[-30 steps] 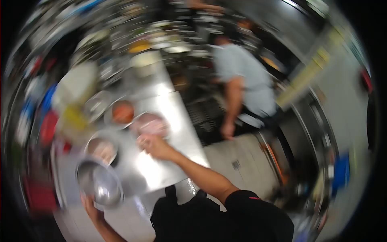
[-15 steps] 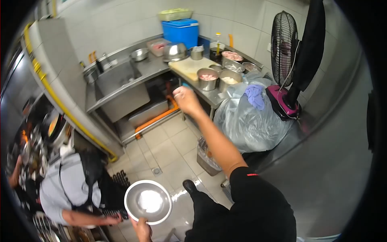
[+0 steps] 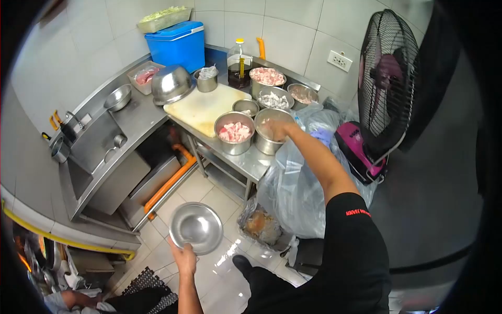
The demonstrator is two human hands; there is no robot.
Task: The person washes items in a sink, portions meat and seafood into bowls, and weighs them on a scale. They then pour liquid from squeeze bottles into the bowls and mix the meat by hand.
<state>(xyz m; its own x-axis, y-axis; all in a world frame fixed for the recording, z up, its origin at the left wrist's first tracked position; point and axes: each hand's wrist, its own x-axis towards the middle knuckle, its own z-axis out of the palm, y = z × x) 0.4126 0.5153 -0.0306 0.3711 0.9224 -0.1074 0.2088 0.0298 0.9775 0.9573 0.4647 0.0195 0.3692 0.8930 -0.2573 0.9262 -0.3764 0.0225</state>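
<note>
My left hand [image 3: 184,259] is closed on the near rim of a shiny metal bowl [image 3: 196,228], held low over the floor; no food shows inside it. My right hand [image 3: 280,130] reaches down into a metal pot [image 3: 267,145] at the counter's front edge, its fingers hidden and blurred inside. Directly left of that pot stands another pot [image 3: 234,147] with pink raw meat pieces [image 3: 235,132]. Behind are a small metal pot [image 3: 246,107] and a pot of whitish pieces [image 3: 275,99].
A cutting board [image 3: 201,107] lies beside an upside-down metal bowl [image 3: 172,86]. Left is a sink [image 3: 99,141]. Plastic bags [image 3: 298,193] and a fan [image 3: 387,78] stand right, a lined bin [image 3: 264,227] below. Another person's arm [image 3: 78,299] shows at lower left.
My right hand has moved forward from the air before the counter into the metal pot. The view has come closer to the counter, and the bowl in my left hand came along.
</note>
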